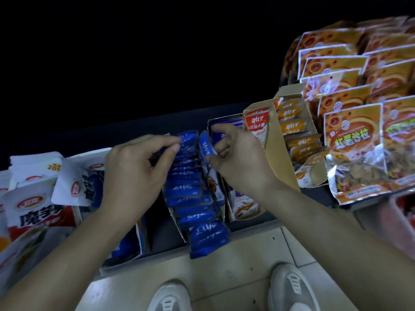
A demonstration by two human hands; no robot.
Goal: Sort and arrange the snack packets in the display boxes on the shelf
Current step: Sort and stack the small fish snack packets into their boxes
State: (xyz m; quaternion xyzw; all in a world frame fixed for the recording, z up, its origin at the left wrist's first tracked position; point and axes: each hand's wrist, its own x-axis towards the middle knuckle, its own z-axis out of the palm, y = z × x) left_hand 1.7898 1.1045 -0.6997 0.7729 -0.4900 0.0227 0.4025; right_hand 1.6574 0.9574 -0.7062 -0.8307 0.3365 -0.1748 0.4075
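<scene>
My right hand [233,158] pinches one small blue foil snack packet [205,145] by its top, fingers curled, long axis upright, at the back of the open cardboard display box [178,227]. My left hand [134,171] pinches the rearmost of the blue packet row [190,191] inside that box, so I judge the slot lies between the hands, nearer the right. I count one loose packet and roughly ten in the row, where overlaps blur it.

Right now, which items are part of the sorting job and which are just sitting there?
In the job: row of blue packets, pinched by the left hand; lifted blue packet in the right hand; orange packet box.
Lying about: large orange bags; white-and-red bags; shoes.
</scene>
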